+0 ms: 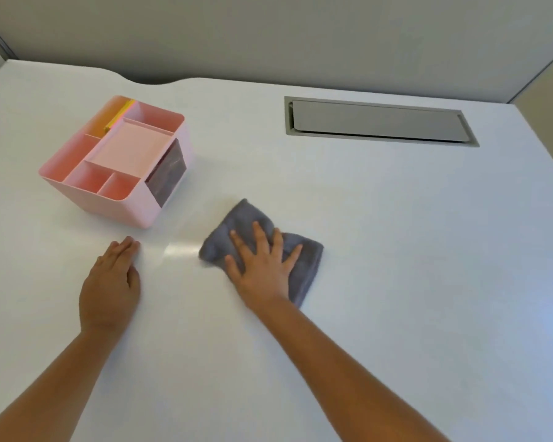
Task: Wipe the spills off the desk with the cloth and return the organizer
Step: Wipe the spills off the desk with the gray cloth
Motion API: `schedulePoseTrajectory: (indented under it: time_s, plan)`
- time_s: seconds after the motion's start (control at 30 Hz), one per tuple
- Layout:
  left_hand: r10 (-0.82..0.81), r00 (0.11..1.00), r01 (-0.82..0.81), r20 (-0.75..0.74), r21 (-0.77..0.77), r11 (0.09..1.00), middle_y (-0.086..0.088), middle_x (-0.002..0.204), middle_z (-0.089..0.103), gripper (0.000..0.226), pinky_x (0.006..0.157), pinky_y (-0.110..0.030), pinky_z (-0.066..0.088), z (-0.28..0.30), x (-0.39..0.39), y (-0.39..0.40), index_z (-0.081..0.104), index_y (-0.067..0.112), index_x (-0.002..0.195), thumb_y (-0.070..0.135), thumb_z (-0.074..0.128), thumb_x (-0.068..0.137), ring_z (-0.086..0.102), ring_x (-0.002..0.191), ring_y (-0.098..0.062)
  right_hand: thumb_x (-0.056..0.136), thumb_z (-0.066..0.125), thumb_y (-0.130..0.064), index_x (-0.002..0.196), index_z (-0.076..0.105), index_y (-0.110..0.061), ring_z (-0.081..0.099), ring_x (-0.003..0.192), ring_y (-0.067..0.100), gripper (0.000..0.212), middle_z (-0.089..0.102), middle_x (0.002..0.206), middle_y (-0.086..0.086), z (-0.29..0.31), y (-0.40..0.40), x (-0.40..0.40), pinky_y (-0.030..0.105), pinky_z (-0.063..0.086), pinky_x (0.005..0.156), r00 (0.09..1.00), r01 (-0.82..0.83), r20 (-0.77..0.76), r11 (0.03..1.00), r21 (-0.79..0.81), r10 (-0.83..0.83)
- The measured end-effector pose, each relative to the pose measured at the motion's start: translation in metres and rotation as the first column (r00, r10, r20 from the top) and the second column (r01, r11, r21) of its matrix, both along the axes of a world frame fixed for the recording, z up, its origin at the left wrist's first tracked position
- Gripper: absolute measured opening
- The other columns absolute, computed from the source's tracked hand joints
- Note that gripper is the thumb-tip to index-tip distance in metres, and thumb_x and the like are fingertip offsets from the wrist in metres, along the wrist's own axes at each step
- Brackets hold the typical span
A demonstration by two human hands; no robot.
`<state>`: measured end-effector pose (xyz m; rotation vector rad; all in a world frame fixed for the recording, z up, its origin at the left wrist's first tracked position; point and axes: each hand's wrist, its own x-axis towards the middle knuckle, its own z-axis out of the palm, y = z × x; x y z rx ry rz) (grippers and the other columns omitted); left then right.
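At ten o'clock I log a pink organizer (pixel 115 161) on the white desk (pixel 396 234). My left hand (pixel 110 282), seven o'clock, lies flat and empty, fingers together. My right hand (pixel 262 266), centre, presses spread fingers on the grey cloth (pixel 307 266); a grey hatch (pixel 377 121) sits at one o'clock.

Two bare forearms come into the picture from the bottom edge. No sleeve covers them as far as the frame shows. The left hand (pixel 110 282) and the right hand (pixel 262 266) are also bare: no glove, ring, watch or bracelet can be seen. The fingernails look short and plain, without polish.
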<state>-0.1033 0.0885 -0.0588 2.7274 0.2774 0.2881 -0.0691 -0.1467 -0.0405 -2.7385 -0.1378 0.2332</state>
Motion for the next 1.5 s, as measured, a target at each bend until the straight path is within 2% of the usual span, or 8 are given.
schedulePoseTrajectory:
  time_s: [0.17,0.3,0.5,0.7,0.93,1.1,1.27,1.5]
  plan:
    - [-0.021,1.000,0.021,0.013,-0.015,1.000,-0.018,0.137,0.051,0.042,0.105,-0.051,0.036,-0.003,-0.001,0.004,0.051,0.003,0.127,-0.005,0.045,0.086,0.043,0.131,-0.035,0.091,0.017,-0.055,0.142,0.020,-0.044,-0.006,0.144,0.030,0.053,0.007,0.159,-0.002,-0.006,0.042,-0.080,0.057,-0.035,0.094,0.943,-0.333,0.008,0.943,-0.009,0.333]
    - [-0.054,0.998,0.055,0.030,-0.010,0.998,-0.020,0.137,0.050,0.041,0.107,-0.052,0.034,-0.007,-0.002,0.007,0.050,0.001,0.128,-0.005,0.044,0.087,0.042,0.131,-0.036,0.090,0.025,-0.055,0.137,0.035,-0.046,0.026,0.140,0.031,0.049,0.033,0.152,-0.005,-0.005,-0.005,-0.072,0.067,-0.011,0.099,0.927,-0.334,0.129,0.930,-0.154,0.353]
    - [-0.053,0.999,0.053,0.011,-0.023,0.998,-0.018,0.140,0.048,0.041,0.109,-0.052,0.033,-0.009,-0.002,0.008,0.049,0.003,0.128,-0.003,0.041,0.089,0.038,0.134,-0.035,0.092,0.029,-0.055,0.139,0.031,-0.046,0.029,0.135,0.032,0.047,0.029,0.153,-0.004,-0.003,-0.138,-0.008,0.068,-0.004,0.106,0.991,0.009,0.132,0.955,-0.296,0.032]
    - [-0.039,0.999,0.039,0.006,-0.023,0.999,-0.015,0.142,0.047,0.042,0.108,-0.052,0.033,-0.008,-0.001,0.006,0.051,0.007,0.128,-0.002,0.039,0.088,0.037,0.135,-0.034,0.090,0.024,-0.058,0.138,0.033,-0.041,0.031,0.130,0.037,0.052,0.030,0.149,0.002,0.003,-0.262,-0.020,0.070,0.009,0.107,0.908,0.418,0.131,0.845,-0.333,-0.397]
    - [-0.032,0.999,0.032,0.025,-0.011,0.999,-0.015,0.141,0.048,0.041,0.107,-0.053,0.035,-0.012,0.001,0.007,0.051,0.006,0.127,-0.001,0.039,0.088,0.039,0.134,-0.033,0.089,0.030,-0.061,0.142,0.021,-0.044,0.019,0.137,0.033,0.057,0.018,0.154,0.005,0.002,-0.223,-0.069,0.068,0.006,0.108,0.832,0.548,0.045,0.807,-0.219,-0.553]
    - [-0.040,0.999,0.040,0.035,-0.011,0.999,-0.016,0.141,0.048,0.041,0.108,-0.052,0.035,-0.017,0.002,0.010,0.051,0.005,0.127,-0.001,0.040,0.088,0.039,0.134,-0.034,0.088,0.031,-0.062,0.138,0.029,-0.049,0.021,0.138,0.031,0.051,0.024,0.154,0.001,0.004,-0.106,-0.101,0.067,0.001,0.108,0.958,0.271,-0.053,0.949,-0.164,-0.283]
    - [-0.075,0.997,0.076,0.021,-0.033,0.997,-0.021,0.142,0.045,0.042,0.111,-0.053,0.030,-0.018,0.003,0.013,0.049,0.002,0.129,-0.005,0.039,0.089,0.036,0.135,-0.038,0.080,0.032,-0.063,0.119,0.047,-0.058,0.056,0.113,0.024,0.042,0.056,0.129,-0.010,0.012,0.001,-0.160,0.063,0.043,0.089,0.995,-0.087,-0.067,0.977,-0.196,0.075]
    - [-0.093,0.996,0.092,-0.011,-0.039,0.995,-0.019,0.144,0.042,0.042,0.113,-0.049,0.028,-0.016,0.005,0.015,0.048,0.003,0.129,-0.004,0.037,0.089,0.033,0.137,-0.036,0.084,0.034,-0.064,0.124,0.047,-0.054,0.054,0.117,0.020,0.043,0.053,0.135,-0.014,0.001,-0.074,-0.171,0.064,0.042,0.093,0.957,-0.270,0.033,0.927,-0.262,0.288]
